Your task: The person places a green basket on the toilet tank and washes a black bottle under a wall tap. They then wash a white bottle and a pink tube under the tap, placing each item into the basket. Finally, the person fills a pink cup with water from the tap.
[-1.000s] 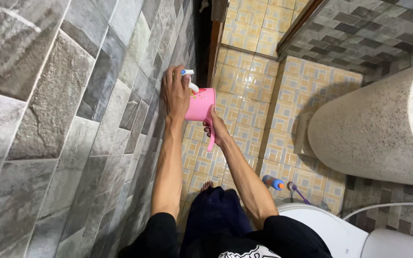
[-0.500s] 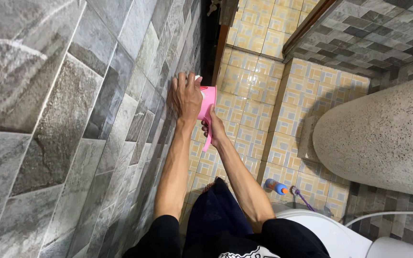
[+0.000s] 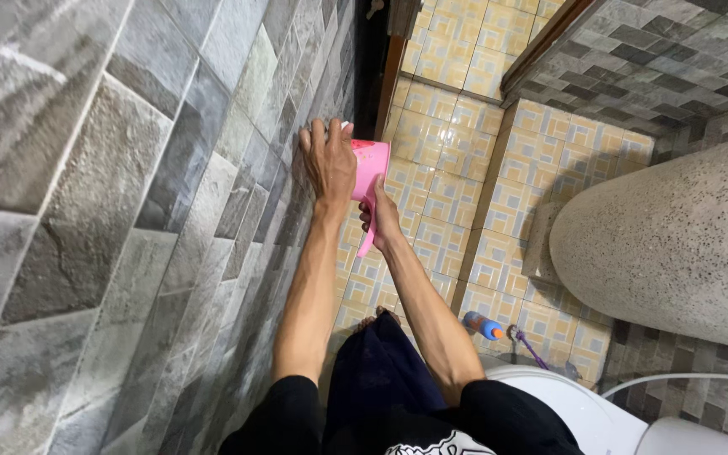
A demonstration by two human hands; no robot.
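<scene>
Grey tiled wall [image 3: 111, 211]: left hand [image 3: 330, 164] pressed flat against it, fingers spread, grip wide, a small white thing under the fingertips. Pink dipper [image 3: 370, 173]: just beside that hand, above the floor, handle clasped by right hand [image 3: 383, 221]. Yellow tiled floor [image 3: 448, 143]: blue bottle with orange cap [image 3: 482, 324] lying near the speckled basin [image 3: 667, 244].
</scene>
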